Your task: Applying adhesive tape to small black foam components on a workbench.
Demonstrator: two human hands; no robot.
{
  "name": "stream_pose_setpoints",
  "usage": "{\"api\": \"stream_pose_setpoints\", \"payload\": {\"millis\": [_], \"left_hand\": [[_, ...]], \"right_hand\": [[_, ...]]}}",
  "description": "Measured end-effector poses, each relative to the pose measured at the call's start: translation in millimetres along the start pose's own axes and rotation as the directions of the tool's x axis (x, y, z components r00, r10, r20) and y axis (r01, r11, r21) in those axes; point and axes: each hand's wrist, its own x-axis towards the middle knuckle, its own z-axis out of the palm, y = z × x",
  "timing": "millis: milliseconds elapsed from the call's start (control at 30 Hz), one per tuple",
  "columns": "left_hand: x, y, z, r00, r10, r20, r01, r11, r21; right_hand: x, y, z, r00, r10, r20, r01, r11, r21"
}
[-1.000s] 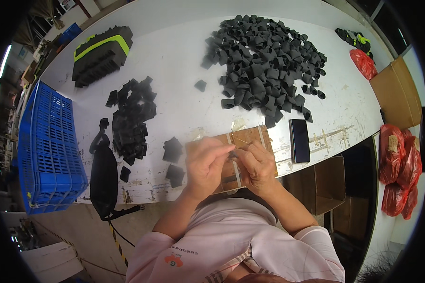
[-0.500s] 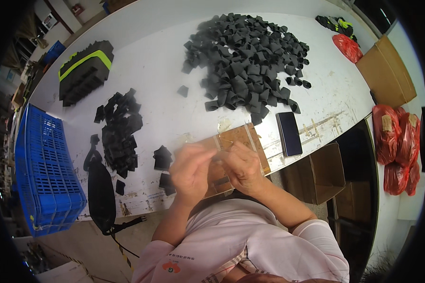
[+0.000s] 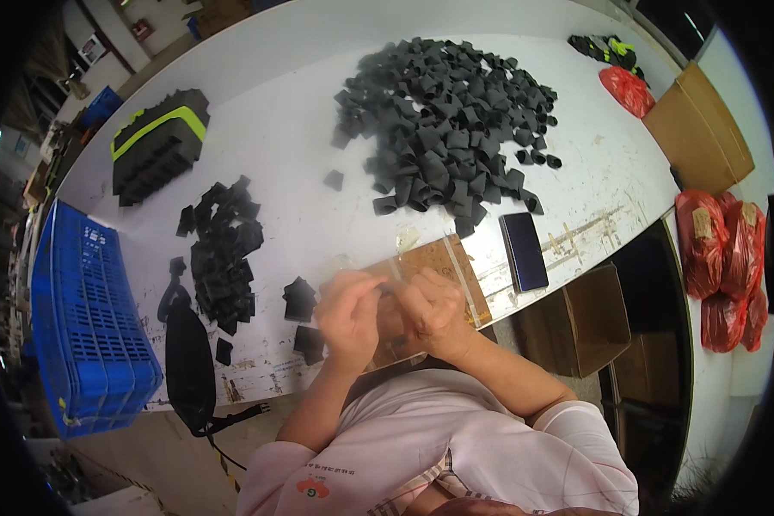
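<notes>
My left hand (image 3: pixel 349 315) and my right hand (image 3: pixel 435 311) meet over a brown wooden board (image 3: pixel 469 288) at the table's front edge. Both have their fingers bent and pinched close together. A bit of something dark shows between the fingertips, but the fingers cover most of it and its kind cannot be made out. Left of my left hand lie a small stack of black fabric pieces (image 3: pixel 299 299) and another black piece (image 3: pixel 309 343). Beyond the board spreads a large heap of short dark grey fabric tubes (image 3: pixel 456 129).
A phone (image 3: pixel 524 252) lies right of the board. Leftward are a pile of black pieces (image 3: pixel 224 258), a black pouch with a strap (image 3: pixel 189 365), a blue crate (image 3: pixel 99 327) and a dark stack with a yellow-green band (image 3: pixel 162 142). Cardboard boxes (image 3: pixel 598 322) and red bags (image 3: pixel 721 258) stand right.
My hands stay together over the board, with their fingers slightly shifted and the right hand turned a little. The whole view has tilted slightly, so the table things sit lower in the picture.
</notes>
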Motion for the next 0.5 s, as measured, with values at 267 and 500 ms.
{"api": "stream_pose_setpoints", "payload": {"millis": [267, 500], "left_hand": [[0, 14, 2, 0.973, -0.222, 0.067, 0.229, 0.882, -0.412], [3, 14, 1, 0.951, -0.284, 0.125, 0.302, 0.752, -0.586]], "right_hand": [[5, -8, -14, 0.998, 0.009, -0.063, -0.003, 0.996, 0.093], [10, -12, -20, 0.996, 0.079, -0.031, -0.073, 0.984, 0.165]]}}
